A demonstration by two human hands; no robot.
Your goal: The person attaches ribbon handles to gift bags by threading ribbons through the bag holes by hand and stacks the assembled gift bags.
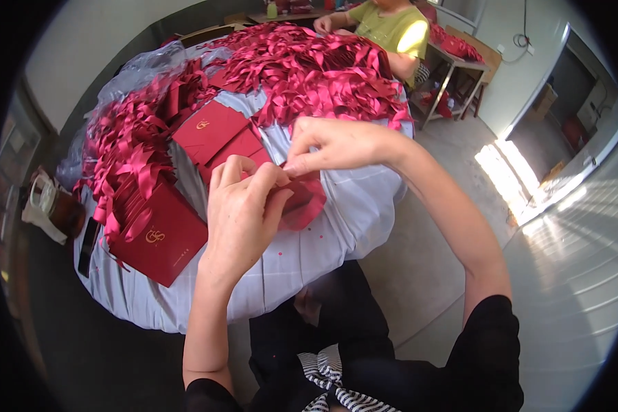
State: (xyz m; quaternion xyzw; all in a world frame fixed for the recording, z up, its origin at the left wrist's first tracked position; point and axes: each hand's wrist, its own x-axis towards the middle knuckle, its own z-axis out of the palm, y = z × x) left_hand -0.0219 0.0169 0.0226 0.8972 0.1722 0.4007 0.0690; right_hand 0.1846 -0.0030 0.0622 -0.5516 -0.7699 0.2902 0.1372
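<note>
2 hands point(240, 213) point(343, 145) pinch red item point(299, 199) (long axis unclear).

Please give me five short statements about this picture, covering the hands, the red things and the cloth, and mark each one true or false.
1. The left hand and right hand meet at one red bag. True.
2. The cloth is black. False: the cloth is pale.
3. Many red ribbons lie heaped beyond the hands. True.
4. The other person wears a blue top. False: the top is yellow-green.
5. A dark strip lies near the cloth's left edge. True.
</note>
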